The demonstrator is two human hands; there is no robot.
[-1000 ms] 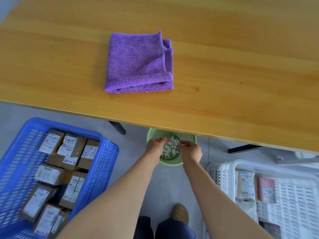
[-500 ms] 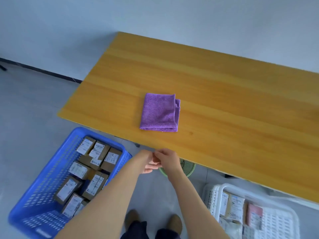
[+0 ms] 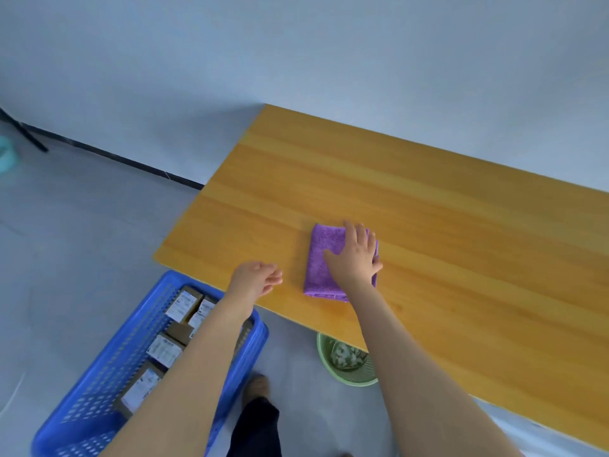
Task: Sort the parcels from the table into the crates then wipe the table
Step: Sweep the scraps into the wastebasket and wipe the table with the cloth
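Observation:
A folded purple cloth (image 3: 321,258) lies on the wooden table (image 3: 428,245) near its front edge. My right hand (image 3: 357,255) lies flat on top of the cloth with its fingers spread. Left of the cloth, my left hand (image 3: 258,278) hovers over the table's front edge, loosely open and holding nothing. On the floor at the lower left stands a blue crate (image 3: 99,400) with several brown labelled parcels (image 3: 164,351) inside. No parcel lies on the table.
A green basket (image 3: 349,374) with scraps of paper stands on the floor, partly under the table's front edge. A wall runs behind the table. A black stand leg (image 3: 29,136) and a pale teal object (image 3: 6,156) are at the far left.
Both hands rose from below the table's edge. The right hand has landed on the purple cloth and the left has moved over the table's edge. The view has tilted up and left.

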